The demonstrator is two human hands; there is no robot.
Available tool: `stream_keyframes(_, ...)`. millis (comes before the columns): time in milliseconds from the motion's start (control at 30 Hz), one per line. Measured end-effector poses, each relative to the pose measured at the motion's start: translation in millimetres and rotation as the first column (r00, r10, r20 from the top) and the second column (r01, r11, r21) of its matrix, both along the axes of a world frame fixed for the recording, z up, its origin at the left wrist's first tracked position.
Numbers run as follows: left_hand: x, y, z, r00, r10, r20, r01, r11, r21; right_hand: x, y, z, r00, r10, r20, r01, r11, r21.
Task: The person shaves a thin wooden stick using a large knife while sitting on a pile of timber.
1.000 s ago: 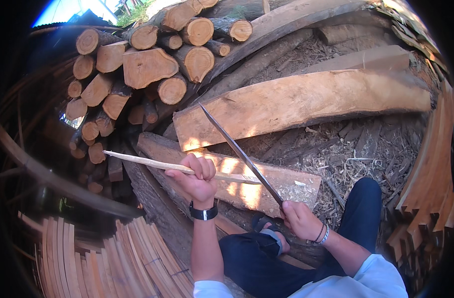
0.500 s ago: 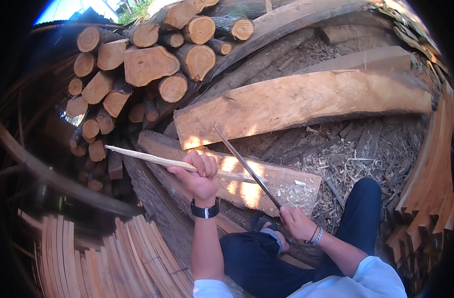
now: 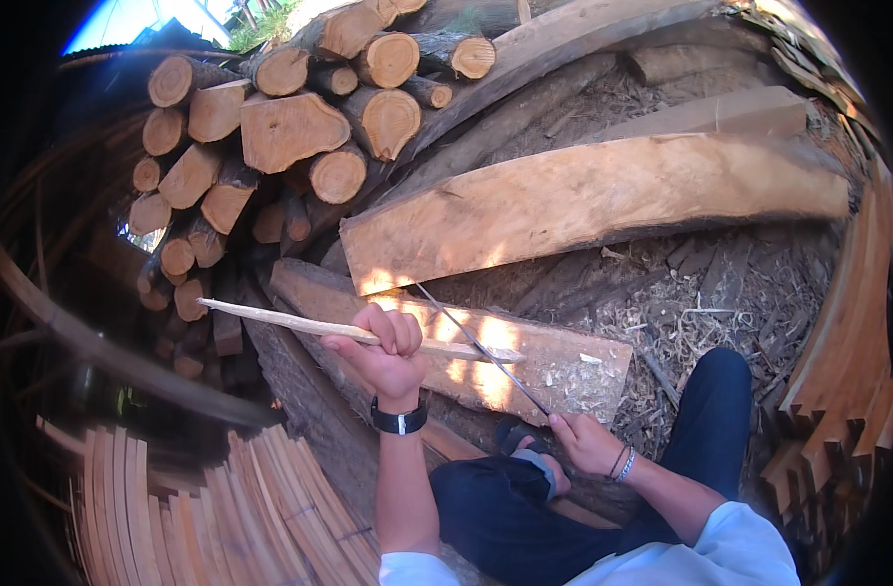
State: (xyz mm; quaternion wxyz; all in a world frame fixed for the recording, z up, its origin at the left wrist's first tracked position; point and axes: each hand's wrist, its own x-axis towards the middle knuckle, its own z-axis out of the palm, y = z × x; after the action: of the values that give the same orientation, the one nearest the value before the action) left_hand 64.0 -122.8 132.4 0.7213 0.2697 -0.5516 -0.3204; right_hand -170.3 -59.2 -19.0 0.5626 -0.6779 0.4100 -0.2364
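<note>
My left hand (image 3: 388,354) is closed round the middle of a pale, peeled wooden stick (image 3: 261,314), which slants from upper left down to the right. In my right hand (image 3: 587,442) is the handle end of a long, thin blade that looks like a machete (image 3: 473,339). The blade crosses the stick near its right end; whether they touch I cannot tell. Beneath both lies a flat sawn plank (image 3: 573,363), patched with sunlight and sprinkled with shavings. The machete's handle is hidden in my fist.
A thick curved slab (image 3: 602,195) lies just beyond the plank. Cut logs (image 3: 295,132) are stacked at the upper left. Bundled slats (image 3: 222,508) stand at lower left, more sawn boards (image 3: 842,322) at right. Wood shavings (image 3: 700,332) cover the ground beside my knee (image 3: 712,391).
The machete's blade has tipped lower and turned its thin edge to view, its tip now nearer the plank. My left hand and the stick have shifted slightly left and down.
</note>
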Motion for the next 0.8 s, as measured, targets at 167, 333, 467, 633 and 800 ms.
stream_keyframes(167, 4, 3, -4, 1.000, 0.006, -0.011, -0.006, 1.000, 0.003, -3, -8, 21, 0.998, 0.008, 0.067, -0.004, 0.998, -0.060)
stream_keyframes(333, -5, 1, 0, 1.000, 0.002, -0.004, -0.002, 1.000, -0.005, 8, 3, -7, 0.997, -0.063, 0.033, 0.067, 0.987, -0.144)
stream_keyframes(467, 0, 0, 1, 0.999, 0.029, -0.032, -0.029, 1.000, 0.000, 0, -4, 0, 1.000, 0.024, -0.005, -0.024, 0.997, 0.070)
stream_keyframes(633, -2, 1, 0, 1.000, 0.010, 0.008, -0.010, 1.000, -0.007, 4, -4, 22, 0.993, -0.038, 0.114, 0.032, 0.998, 0.048)
stream_keyframes(800, -9, -2, 4, 1.000, 0.021, 0.007, -0.021, 1.000, -0.022, 4, -5, -7, 1.000, -0.010, 0.029, 0.009, 0.999, 0.031)
